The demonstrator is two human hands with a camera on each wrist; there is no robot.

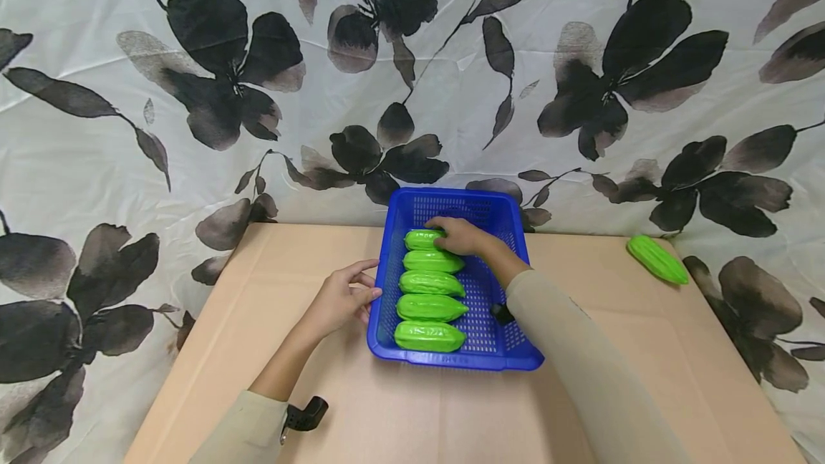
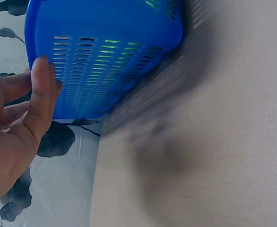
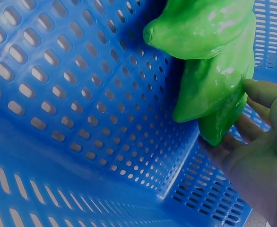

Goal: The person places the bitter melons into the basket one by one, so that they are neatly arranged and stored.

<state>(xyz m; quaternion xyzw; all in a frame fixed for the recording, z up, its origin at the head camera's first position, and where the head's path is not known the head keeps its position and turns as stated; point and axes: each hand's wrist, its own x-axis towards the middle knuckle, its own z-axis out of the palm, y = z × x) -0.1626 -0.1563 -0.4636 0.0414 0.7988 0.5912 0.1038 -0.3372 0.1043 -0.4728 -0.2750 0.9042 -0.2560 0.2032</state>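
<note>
A blue perforated basket [image 1: 486, 360] holds several glossy green ridged gourds, lying crosswise in a column along its left side. My right hand [image 1: 459, 236] reaches inside and grips the farthest green gourd [image 1: 422, 239] by its right end. In the right wrist view, the thumb and fingers of the right hand [image 3: 256, 156] lie around the tip of that gourd [image 3: 219, 124], partly hidden by the nearer ones. My left hand [image 1: 338, 301] touches the basket's left side from outside. Its extended fingers rest against the wall near the rim in the left wrist view.
Another green gourd [image 1: 657, 260] lies apart near the right back edge of the light brown table [image 1: 412, 414]. A white cloth [image 1: 490, 92] with dark flowers hangs behind the table. The basket's far end reaches the table's back edge.
</note>
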